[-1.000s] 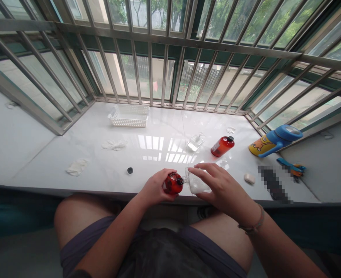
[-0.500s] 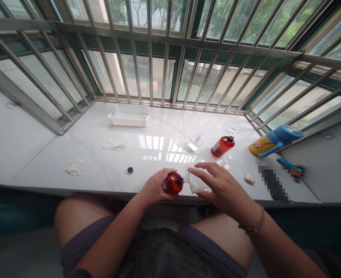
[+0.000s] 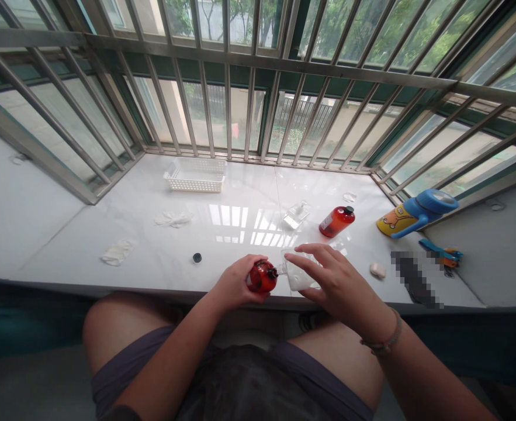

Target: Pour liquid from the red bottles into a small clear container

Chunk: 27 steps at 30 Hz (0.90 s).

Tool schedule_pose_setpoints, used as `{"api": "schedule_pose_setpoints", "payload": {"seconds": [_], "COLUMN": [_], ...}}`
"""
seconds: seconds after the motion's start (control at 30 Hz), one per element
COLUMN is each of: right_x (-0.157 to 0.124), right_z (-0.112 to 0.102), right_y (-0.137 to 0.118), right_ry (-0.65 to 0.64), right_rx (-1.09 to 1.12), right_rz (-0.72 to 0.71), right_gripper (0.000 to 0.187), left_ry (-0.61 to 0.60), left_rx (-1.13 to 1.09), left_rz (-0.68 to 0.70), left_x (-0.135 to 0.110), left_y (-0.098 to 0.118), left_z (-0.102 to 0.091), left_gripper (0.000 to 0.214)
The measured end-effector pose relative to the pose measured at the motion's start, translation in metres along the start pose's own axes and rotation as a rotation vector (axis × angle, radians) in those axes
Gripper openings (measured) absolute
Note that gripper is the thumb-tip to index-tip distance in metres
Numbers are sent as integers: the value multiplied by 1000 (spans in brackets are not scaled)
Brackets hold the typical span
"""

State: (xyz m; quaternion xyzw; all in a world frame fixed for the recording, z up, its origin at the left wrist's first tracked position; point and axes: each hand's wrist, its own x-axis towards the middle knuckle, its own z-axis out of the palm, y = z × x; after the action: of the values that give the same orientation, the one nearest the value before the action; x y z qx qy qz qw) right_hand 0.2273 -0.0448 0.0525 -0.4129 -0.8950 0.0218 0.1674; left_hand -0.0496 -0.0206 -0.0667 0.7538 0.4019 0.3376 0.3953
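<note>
from the head camera, angled down past dark shorts and bare thighs onto a white marble window sill. left hand closed in a full wrap around a squat amber bottle, fingers curled over its body, the bottle tipped on its side just above the sill's front edge. dark neck pointing right, touching or just beside the narrow neck of a clear flat bottle; too close to tell which. right hand spread across that clear bottle, fingers laid over its top and thumb low on its side, pinching it between them. a hold apparently meant to line the two necks up and steady both bottles, low and close to the body. whether anything passes between them: too small to tell. farther along the sill, a second amber bottle lying with its black cap on, and a small glass bottle on its side. nearer the left, a black cap, two crumpled white gloves, and a white plastic basket against the steel window bars. on the right, a white lump of soap and a blue and yellow cartoon cup.
</note>
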Motion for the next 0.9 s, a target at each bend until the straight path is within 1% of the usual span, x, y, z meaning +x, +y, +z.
{"api": "schedule_pose_setpoints", "payload": {"seconds": [0.13, 0.5, 0.73, 0.9], "right_x": [0, 2, 2, 2], "right_z": [-1, -3, -3, -4], "right_y": [-1, -1, -1, -1], "right_ry": [4, 17, 20, 18], "right_rx": [-6, -23, -49, -54], "right_rz": [-1, -9, -22, -30], "right_gripper": [73, 74, 68, 68], "left_ry": [2, 1, 1, 5], "left_rx": [2, -3, -4, -10], "left_rz": [11, -21, -8, -16], "left_x": [0, 2, 2, 2], "left_y": [1, 3, 2, 2], "left_z": [0, -1, -1, -1], "left_gripper": [84, 84, 83, 83]}}
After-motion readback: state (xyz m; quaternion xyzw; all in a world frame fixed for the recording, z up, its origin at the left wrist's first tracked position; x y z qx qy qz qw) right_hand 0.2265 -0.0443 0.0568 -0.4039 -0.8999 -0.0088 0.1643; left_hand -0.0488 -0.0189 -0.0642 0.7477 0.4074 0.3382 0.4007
